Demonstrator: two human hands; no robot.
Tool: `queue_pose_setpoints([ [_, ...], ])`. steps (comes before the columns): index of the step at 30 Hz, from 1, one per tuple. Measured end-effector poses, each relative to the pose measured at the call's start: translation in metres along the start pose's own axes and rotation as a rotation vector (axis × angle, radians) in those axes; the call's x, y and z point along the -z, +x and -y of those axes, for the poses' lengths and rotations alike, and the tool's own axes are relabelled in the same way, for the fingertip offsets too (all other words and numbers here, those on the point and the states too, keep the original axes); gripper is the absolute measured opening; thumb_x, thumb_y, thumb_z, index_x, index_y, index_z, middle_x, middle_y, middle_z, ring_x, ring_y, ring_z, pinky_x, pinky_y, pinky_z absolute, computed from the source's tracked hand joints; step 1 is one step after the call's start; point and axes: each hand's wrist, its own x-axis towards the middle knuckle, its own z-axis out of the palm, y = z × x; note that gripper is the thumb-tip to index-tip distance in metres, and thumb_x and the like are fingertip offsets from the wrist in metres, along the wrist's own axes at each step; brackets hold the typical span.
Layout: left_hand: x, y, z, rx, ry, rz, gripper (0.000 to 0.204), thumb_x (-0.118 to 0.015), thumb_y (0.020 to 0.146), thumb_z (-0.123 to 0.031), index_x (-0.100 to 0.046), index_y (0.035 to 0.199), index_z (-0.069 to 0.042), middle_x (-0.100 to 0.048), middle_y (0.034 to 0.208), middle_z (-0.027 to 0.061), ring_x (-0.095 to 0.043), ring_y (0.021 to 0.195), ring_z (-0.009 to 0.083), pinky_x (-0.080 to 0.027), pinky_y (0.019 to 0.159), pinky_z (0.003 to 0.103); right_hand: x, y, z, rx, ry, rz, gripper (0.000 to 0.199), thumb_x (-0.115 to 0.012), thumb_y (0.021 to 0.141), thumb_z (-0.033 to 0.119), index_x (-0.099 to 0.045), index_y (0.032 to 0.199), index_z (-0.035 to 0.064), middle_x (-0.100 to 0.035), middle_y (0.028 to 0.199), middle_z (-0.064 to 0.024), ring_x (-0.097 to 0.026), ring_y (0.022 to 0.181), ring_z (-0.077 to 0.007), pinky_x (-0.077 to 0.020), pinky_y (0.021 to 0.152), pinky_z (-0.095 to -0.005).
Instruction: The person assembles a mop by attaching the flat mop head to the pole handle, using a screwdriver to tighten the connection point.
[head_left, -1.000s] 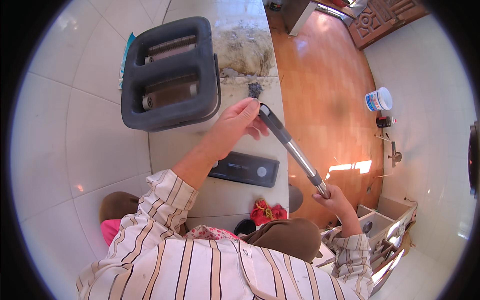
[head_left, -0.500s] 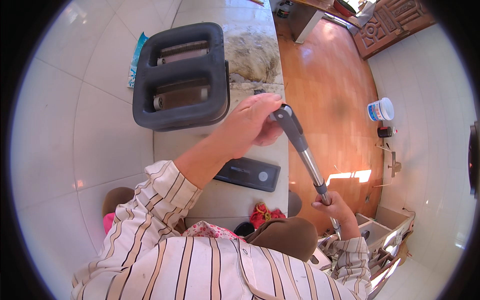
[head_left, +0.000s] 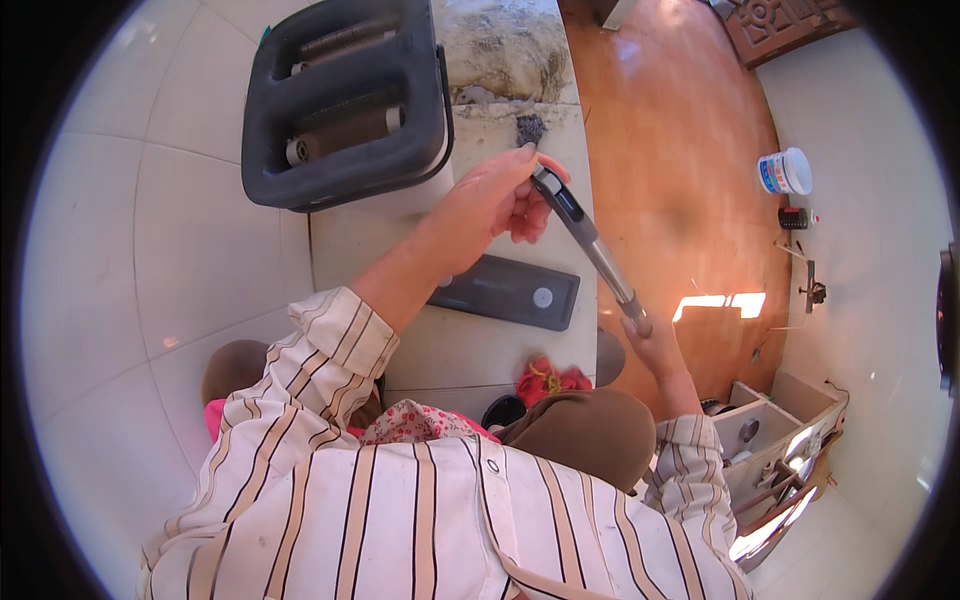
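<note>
Left hand (head_left: 492,200) grips the dark head of a long metal tool (head_left: 585,240) above the table (head_left: 470,350); right hand (head_left: 655,340) closes on its lower end, apparently. Beside them stands a black tool case (head_left: 345,100).

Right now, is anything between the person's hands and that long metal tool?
Nothing visible is. The left hand grips the long metal tool near its dark head, and the right hand holds its lower end. The dark flat device lies on the white counter below, apart from it.
</note>
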Motion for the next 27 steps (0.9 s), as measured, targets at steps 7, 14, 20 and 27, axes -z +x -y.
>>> queue_pose_setpoints([
  [7,0.0,-0.006,0.024,0.041,0.058,0.023,0.026,-0.059,0.082,-0.019,-0.051,0.103,-0.006,-0.054,0.091,0.0026,-0.052,0.083,0.0103,-0.041,0.071,0.024,-0.005,0.019,0.003,0.104,-0.013,-0.19,0.012,-0.059,0.078,0.011,-0.056,0.084,0.0016,-0.049,0.062,-0.0086,-0.046,0.056,-0.0161,-0.0395,0.053,-0.0303],
  [14,0.044,-0.003,0.07,0.199,0.517,-0.16,0.031,-0.061,0.079,-0.016,-0.052,0.106,-0.005,-0.055,0.095,0.0025,-0.051,0.086,0.0095,-0.041,0.072,0.023,0.062,0.034,0.051,0.129,0.048,-0.292,0.017,-0.063,0.081,0.017,-0.054,0.076,0.0032,-0.044,0.058,0.0032,-0.038,0.055,-0.004,-0.0319,0.047,-0.0237],
  [20,0.044,-0.006,0.103,0.357,0.486,-0.108,0.029,-0.06,0.078,-0.011,-0.052,0.104,-0.004,-0.055,0.09,0.0023,-0.052,0.081,0.0081,-0.041,0.067,0.02,0.106,0.022,0.107,0.019,0.315,-0.296,0.016,-0.062,0.082,0.016,-0.052,0.073,0.0069,-0.042,0.052,0.006,-0.037,0.043,-0.0035,-0.0271,0.039,-0.0202],
  [27,0.033,-0.006,0.105,0.264,0.648,-0.011,0.024,-0.059,0.078,-0.01,-0.052,0.099,-0.001,-0.055,0.087,0.0028,-0.051,0.081,0.0081,-0.043,0.071,0.021,0.178,0.01,0.16,0.177,0.678,-0.14,0.018,-0.05,0.089,0.016,-0.045,0.075,0.0069,-0.031,0.05,0.005,-0.025,0.038,-0.0035,-0.0223,0.038,-0.0201],
])
